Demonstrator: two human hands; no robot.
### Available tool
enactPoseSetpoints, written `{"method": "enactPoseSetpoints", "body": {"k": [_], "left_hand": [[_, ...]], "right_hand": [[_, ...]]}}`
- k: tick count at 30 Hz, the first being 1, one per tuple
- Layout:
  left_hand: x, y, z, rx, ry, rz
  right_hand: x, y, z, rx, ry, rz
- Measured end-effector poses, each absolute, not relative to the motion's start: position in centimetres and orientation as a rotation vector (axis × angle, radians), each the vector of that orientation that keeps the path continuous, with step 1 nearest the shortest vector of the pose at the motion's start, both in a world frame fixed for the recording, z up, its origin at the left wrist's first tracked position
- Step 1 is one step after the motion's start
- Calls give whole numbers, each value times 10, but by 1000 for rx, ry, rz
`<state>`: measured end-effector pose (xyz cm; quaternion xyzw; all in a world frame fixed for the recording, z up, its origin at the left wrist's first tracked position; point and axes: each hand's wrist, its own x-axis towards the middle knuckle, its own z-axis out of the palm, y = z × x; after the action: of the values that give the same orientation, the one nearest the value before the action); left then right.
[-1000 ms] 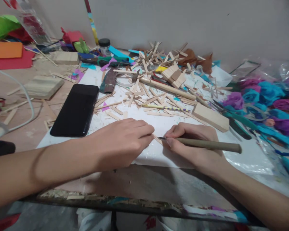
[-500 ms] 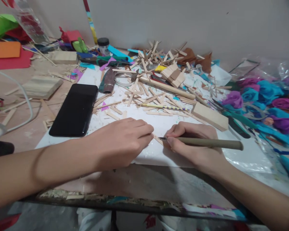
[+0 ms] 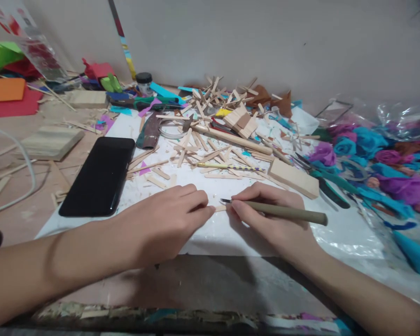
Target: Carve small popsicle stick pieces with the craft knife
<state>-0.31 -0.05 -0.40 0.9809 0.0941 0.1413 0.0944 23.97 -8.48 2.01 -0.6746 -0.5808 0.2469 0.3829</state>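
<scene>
My left hand (image 3: 171, 217) is closed, its thumb and fingers pinching one end of a thin wooden craft stick (image 3: 221, 208) low over the white sheet (image 3: 210, 242). My right hand (image 3: 269, 205) grips a craft knife (image 3: 287, 212) with an olive-brown handle, held like a pen. The dark blade tip points left, just above the stick and close to my left fingertips. Part of the stick is hidden behind my right fingers. Whether the blade touches the wood I cannot tell.
A black phone (image 3: 98, 177) lies left of my hands. Beyond are loose craft sticks, a hammer (image 3: 227, 137), a patterned pencil (image 3: 231, 166) and a wooden block (image 3: 294, 178). Green-handled pliers (image 3: 332, 189) and crepe paper flowers (image 3: 388, 158) are on the right.
The view has tilted up slightly. The stick between my hands now lies more level. The knife's blade has shifted from against the stick to just above it.
</scene>
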Motion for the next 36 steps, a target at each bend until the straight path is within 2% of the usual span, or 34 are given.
{"method": "enactPoseSetpoints", "body": {"k": [12, 36], "left_hand": [[-4, 6, -10, 2784, 301, 645], [-2, -1, 1, 2922, 299, 478]], "right_hand": [[234, -94, 12, -1718, -1531, 659], [221, -96, 11, -1738, -1639, 580]]}}
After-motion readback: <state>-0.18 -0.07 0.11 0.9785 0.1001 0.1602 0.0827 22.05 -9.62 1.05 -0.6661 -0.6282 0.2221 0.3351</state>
